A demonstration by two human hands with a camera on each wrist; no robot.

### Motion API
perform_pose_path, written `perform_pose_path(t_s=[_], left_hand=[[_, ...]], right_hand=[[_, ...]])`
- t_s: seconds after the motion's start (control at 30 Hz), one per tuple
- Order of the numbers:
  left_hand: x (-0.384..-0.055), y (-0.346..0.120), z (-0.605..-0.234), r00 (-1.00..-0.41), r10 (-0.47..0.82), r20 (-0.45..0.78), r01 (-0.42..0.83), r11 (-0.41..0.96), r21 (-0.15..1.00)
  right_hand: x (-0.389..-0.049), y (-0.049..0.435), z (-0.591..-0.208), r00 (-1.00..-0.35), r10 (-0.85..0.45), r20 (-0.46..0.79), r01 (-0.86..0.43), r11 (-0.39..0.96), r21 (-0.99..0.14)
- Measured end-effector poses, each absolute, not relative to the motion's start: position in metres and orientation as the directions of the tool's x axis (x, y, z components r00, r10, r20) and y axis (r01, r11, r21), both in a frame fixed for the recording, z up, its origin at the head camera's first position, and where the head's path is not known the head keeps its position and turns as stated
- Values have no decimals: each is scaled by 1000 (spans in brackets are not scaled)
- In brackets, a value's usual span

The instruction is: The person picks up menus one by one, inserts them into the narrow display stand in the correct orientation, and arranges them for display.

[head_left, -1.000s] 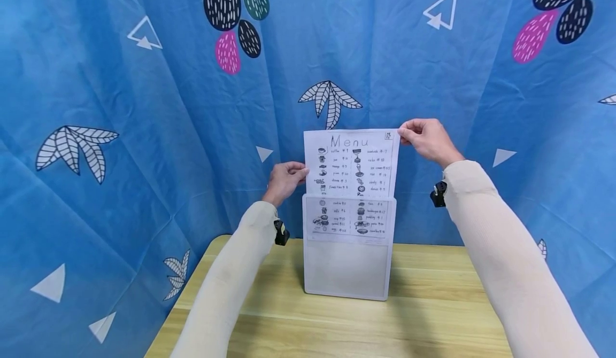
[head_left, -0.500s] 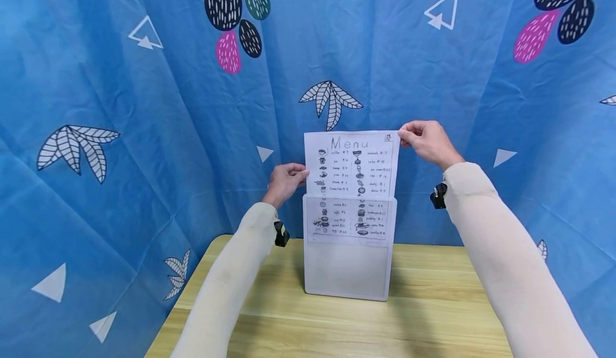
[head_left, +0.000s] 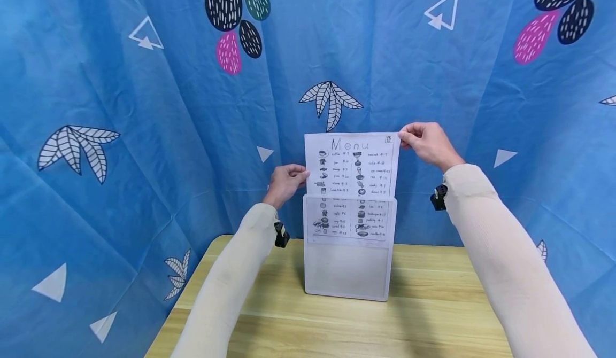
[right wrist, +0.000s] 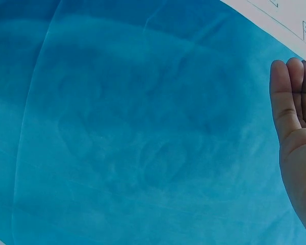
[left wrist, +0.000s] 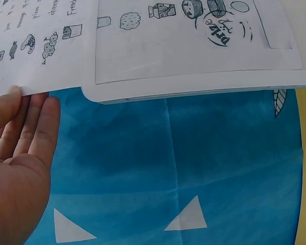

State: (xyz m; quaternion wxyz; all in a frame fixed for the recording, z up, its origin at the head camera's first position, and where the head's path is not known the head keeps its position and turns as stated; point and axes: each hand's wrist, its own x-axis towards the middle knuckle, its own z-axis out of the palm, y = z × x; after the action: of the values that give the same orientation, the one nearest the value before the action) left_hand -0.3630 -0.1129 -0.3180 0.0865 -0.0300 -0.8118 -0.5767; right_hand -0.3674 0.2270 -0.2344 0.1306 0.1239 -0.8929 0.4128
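Note:
A paper menu (head_left: pixel 346 165) with small food drawings and prices stands upright in the head view. Its lower part sits inside a clear-fronted sign holder (head_left: pixel 346 272) with a white frame, seen through the front panel, while the upper part sticks out above. My left hand (head_left: pixel 285 183) pinches the menu's left edge just above the holder's rim. At the top right corner, my right hand (head_left: pixel 430 141) pinches the paper between thumb and fingers. The left wrist view shows the left thumb over the paper (left wrist: pixel 35 56) and the fingers behind it, close to the holder's corner (left wrist: pixel 92 94).
The holder stands on a light wood table (head_left: pixel 433 304). A blue patterned curtain (head_left: pixel 409 43) hangs behind and along both sides. Each wrist carries a small black camera, such as the one on the left wrist (head_left: pixel 281 233).
The menu has slid slightly down into the holder, both hands lowering with it. The holder has stayed in place.

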Motion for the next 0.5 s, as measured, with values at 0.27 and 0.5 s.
perform_pose_path(t_s=[0.27, 0.5], left_hand=[[-363, -112, -321, -985, -50, 164, 138, 337, 931], [-363, -112, -321, -984, -50, 171, 144, 342, 928]], right_hand=[[-368, 229, -237, -933, -124, 337, -337, 628, -702], [-369, 231, -239, -932, -127, 341, -343, 620, -706]])
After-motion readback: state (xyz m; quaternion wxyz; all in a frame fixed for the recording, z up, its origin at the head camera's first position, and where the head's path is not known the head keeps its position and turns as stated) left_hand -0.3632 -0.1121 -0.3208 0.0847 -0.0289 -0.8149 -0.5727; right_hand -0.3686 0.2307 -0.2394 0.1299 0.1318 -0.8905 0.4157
